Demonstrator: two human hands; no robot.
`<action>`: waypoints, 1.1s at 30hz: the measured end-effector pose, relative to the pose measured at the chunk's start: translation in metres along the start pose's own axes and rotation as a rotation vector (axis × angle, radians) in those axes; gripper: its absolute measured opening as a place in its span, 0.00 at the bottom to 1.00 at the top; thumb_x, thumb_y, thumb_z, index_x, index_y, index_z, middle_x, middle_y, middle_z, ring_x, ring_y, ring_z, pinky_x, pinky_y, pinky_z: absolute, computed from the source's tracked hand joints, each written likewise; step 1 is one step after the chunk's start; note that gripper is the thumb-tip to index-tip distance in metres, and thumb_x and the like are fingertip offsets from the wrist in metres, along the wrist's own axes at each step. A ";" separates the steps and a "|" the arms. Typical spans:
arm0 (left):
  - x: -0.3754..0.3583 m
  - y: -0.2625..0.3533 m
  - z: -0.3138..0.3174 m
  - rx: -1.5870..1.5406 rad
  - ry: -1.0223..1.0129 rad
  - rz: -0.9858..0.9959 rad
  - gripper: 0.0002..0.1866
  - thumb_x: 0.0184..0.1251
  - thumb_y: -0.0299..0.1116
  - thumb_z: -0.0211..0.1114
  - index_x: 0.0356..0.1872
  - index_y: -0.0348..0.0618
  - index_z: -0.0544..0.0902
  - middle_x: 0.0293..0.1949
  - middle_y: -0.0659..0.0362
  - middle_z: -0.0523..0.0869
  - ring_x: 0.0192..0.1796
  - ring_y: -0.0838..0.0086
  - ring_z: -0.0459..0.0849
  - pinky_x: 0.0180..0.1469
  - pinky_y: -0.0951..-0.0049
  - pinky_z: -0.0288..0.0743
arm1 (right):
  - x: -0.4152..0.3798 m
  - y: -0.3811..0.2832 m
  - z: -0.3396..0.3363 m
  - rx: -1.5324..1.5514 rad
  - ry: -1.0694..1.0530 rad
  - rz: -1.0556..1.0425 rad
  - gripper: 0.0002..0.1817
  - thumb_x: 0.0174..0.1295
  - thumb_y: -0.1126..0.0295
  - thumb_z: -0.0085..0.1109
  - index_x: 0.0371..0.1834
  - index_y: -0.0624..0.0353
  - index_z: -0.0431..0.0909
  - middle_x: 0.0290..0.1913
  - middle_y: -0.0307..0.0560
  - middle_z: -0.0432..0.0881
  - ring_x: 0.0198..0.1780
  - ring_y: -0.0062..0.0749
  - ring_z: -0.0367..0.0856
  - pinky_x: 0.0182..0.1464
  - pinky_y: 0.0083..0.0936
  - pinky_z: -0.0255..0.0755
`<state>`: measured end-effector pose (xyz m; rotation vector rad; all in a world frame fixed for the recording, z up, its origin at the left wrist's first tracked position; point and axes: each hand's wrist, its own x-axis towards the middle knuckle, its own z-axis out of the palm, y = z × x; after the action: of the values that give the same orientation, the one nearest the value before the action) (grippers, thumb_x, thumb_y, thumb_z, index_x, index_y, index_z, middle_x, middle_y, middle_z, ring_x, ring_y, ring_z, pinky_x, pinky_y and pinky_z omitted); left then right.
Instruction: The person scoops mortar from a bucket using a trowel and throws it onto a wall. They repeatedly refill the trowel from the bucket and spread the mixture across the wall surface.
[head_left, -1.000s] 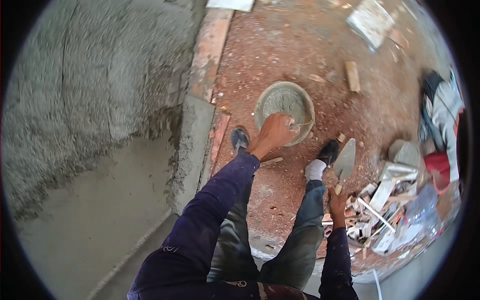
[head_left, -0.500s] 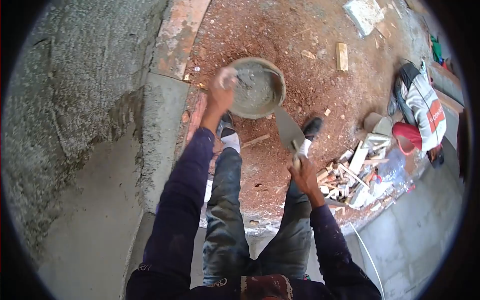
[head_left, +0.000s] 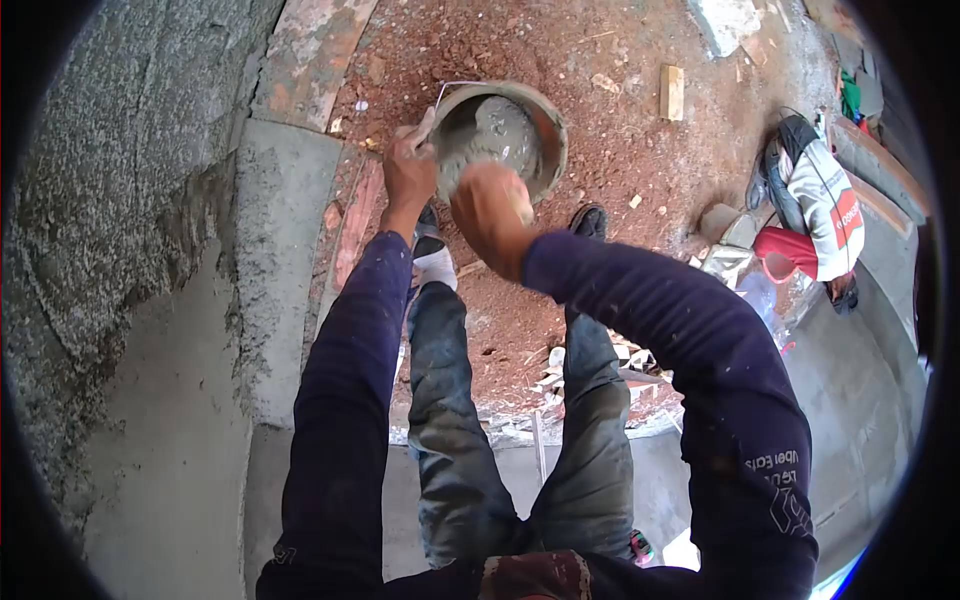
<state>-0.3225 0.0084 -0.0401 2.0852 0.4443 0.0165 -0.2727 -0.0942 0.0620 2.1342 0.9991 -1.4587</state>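
Observation:
A round bucket (head_left: pixel 555 180) of wet grey mortar (head_left: pixel 505 130) stands on the reddish dirt in front of my feet, its mouth tilted towards me. My left hand (head_left: pixel 408 165) is closed on its left rim, where the thin wire handle (head_left: pixel 458 84) also runs. Over the bucket's near side, my right hand (head_left: pixel 492 205) is closed in a fist around the trowel's grip. The fist and forearm hide most of the trowel, and I cannot make out its blade against the mortar.
A rough, partly plastered wall surface (head_left: pixel 150 180) and concrete ledge (head_left: pixel 285 220) run along the left. Wood scraps (head_left: pixel 630 360) lie behind my right arm. A wood block (head_left: pixel 672 93), a pale slab piece (head_left: pixel 725 22) and a white printed sack (head_left: pixel 832 205) are to the right.
My right hand has swung left and forward from beside my right leg to the bucket, carrying the trowel. My left hand, blurred at the rim before, now grips it, and the bucket tilts more.

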 end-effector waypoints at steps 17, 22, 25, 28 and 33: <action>0.010 -0.005 -0.011 -0.294 -0.313 -0.250 0.32 0.63 0.21 0.60 0.69 0.56 0.72 0.60 0.47 0.80 0.62 0.53 0.78 0.63 0.62 0.71 | -0.009 0.131 0.061 0.946 -0.385 0.231 0.06 0.61 0.72 0.54 0.35 0.62 0.80 0.16 0.37 0.73 0.18 0.26 0.76 0.19 0.23 0.69; 0.008 -0.019 -0.016 -0.213 -0.343 -0.071 0.33 0.66 0.52 0.62 0.70 0.49 0.71 0.64 0.48 0.79 0.65 0.62 0.78 0.62 0.68 0.70 | -0.015 0.056 0.105 1.888 -0.257 0.130 0.12 0.60 0.76 0.55 0.47 0.62 0.72 0.24 0.37 0.74 0.18 0.20 0.70 0.16 0.20 0.68; -0.002 -0.019 -0.017 -0.194 -0.357 -0.071 0.38 0.65 0.60 0.61 0.71 0.49 0.70 0.63 0.48 0.79 0.63 0.61 0.79 0.61 0.67 0.71 | -0.007 0.022 0.111 2.260 -0.095 0.039 0.11 0.62 0.77 0.54 0.47 0.63 0.71 0.22 0.37 0.72 0.17 0.20 0.70 0.15 0.19 0.67; -0.004 -0.033 -0.013 -0.122 -0.339 -0.106 0.32 0.68 0.49 0.62 0.71 0.49 0.70 0.63 0.49 0.80 0.63 0.63 0.79 0.60 0.67 0.71 | 0.001 0.017 0.106 2.657 -0.138 -0.155 0.07 0.65 0.77 0.52 0.44 0.65 0.69 0.23 0.38 0.70 0.17 0.19 0.70 0.13 0.17 0.65; 0.000 -0.013 -0.016 -0.092 -0.323 -0.080 0.32 0.70 0.48 0.61 0.71 0.45 0.70 0.63 0.48 0.80 0.64 0.60 0.78 0.63 0.67 0.69 | 0.008 0.021 0.101 3.335 -0.295 -0.394 0.04 0.69 0.75 0.51 0.39 0.64 0.67 0.25 0.38 0.70 0.16 0.17 0.67 0.13 0.13 0.64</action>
<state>-0.3293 0.0272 -0.0423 1.9328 0.3226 -0.3361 -0.3219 -0.1714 0.0129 -0.0173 1.0256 0.8086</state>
